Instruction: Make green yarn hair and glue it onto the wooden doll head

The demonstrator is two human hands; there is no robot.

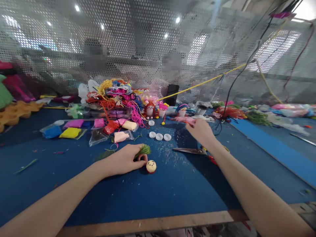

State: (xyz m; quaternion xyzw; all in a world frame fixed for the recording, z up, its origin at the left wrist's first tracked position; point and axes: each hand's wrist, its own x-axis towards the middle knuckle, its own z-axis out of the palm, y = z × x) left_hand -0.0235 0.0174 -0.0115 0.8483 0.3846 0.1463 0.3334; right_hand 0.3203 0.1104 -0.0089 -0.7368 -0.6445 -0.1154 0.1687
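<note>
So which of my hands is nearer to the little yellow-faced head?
Left. Your left hand is close beside the yellow-faced head, at its left edge; your right hand is farther off to the right, beyond the scissors.

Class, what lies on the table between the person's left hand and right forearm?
A small round face piece beside the left hand, then pale scraps and scissors, whose handles run partly behind the right forearm. The head view shows this.

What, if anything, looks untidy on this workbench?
Pale scraps lie scattered on the blue tabletop beside the scissors, like uncleared trimmings. Behind, multicoloured yarn is heaped in a tangle, with pink strands trailing loose.
</note>
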